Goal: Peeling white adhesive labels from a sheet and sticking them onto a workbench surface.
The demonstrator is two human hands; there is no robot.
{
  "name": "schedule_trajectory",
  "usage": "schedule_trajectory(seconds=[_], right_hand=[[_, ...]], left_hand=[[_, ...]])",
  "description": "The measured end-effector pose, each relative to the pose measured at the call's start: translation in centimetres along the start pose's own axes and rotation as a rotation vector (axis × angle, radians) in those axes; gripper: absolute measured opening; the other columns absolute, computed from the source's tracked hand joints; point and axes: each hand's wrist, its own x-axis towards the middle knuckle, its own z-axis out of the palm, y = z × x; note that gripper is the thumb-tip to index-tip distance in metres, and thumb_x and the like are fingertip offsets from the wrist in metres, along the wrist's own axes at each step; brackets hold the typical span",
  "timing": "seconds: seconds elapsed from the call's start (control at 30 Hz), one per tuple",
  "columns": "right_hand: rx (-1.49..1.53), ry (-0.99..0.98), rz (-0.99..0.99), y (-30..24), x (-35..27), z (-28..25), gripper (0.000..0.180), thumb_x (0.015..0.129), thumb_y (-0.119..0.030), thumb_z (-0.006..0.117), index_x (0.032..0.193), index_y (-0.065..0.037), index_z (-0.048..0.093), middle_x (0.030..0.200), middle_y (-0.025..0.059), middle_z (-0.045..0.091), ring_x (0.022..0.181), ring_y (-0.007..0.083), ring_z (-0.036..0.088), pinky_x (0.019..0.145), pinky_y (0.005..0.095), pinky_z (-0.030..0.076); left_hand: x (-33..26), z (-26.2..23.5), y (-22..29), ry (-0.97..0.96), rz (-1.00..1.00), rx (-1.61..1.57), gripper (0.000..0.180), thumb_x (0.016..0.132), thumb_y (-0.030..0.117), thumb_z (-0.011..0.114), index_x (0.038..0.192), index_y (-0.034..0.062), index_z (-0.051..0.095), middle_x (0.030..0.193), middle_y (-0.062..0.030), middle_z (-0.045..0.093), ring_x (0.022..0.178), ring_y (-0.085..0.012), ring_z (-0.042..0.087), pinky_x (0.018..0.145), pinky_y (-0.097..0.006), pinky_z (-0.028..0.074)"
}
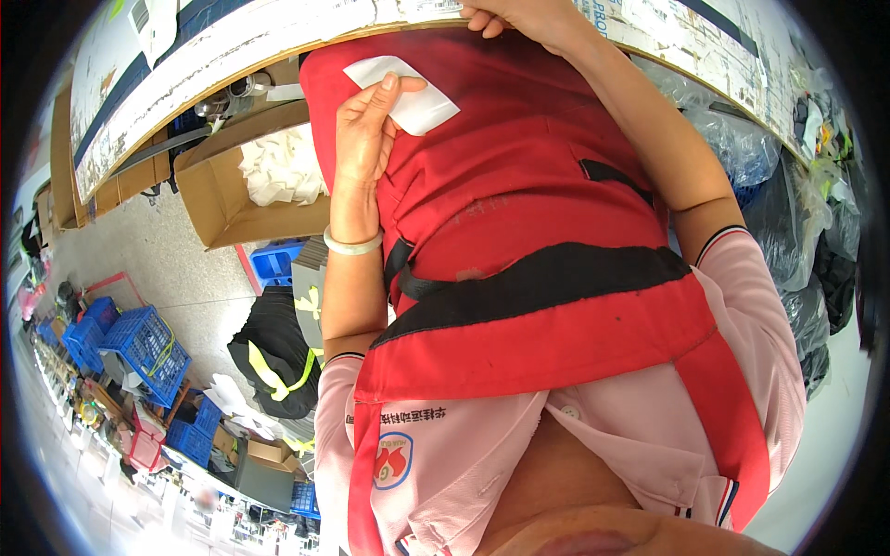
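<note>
My left hand [364, 134] is closed, pinching a small white sheet [428, 109] between thumb and fingers. The sheet looks thin, slightly bent and four-sided; whether it is paper or cloth I cannot tell. It is held in front of my red apron [528, 148], just below the worktable's near edge. My right hand [530, 17] is at the worktable [269, 46], cut off by the top of the picture. Its visible fingers are curled over the table edge, and whatever they may hold is out of sight.
Under the table at left, an open cardboard box [206, 206] holds many white pieces [281, 167]. Beside it are a blue crate [274, 263] and a black bundle with yellow ties [272, 347]. More blue crates [153, 352] stand farther left. Clear plastic bags [783, 222] hang at right.
</note>
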Motion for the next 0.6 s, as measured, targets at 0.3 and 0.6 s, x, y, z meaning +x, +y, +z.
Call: schedule_trajectory(seconds=[0.3,0.6], right_hand=[[-0.039,-0.005,-0.013,-0.25,-0.16,0.04,0.02,0.09,-0.012,0.061,0.089,0.008,0.063,0.071,0.0122,0.065,0.056,0.0167,0.064,0.048,0.0259,0.052],[-0.149,0.027,-0.039,-0.87,-0.47,0.74,0.02,0.09,-0.011,0.06,0.088,0.009,0.062,0.069,0.0126,0.064,0.056,0.0167,0.063,0.049,0.0266,0.052]], left_hand=[[-0.02,-0.03,-0.1,0.012,0.0,0.0,0.032,0.098,0.022,0.055,0.098,-0.0072,0.068,0.091,-0.0121,0.069,0.079,-0.0176,0.067,0.07,-0.029,0.057],[0.08,-0.17,-0.17,-0.005,-0.007,-0.013,0.031,0.098,0.021,0.056,0.099,-0.007,0.068,0.093,-0.0119,0.069,0.081,-0.0173,0.066,0.071,-0.029,0.056]])
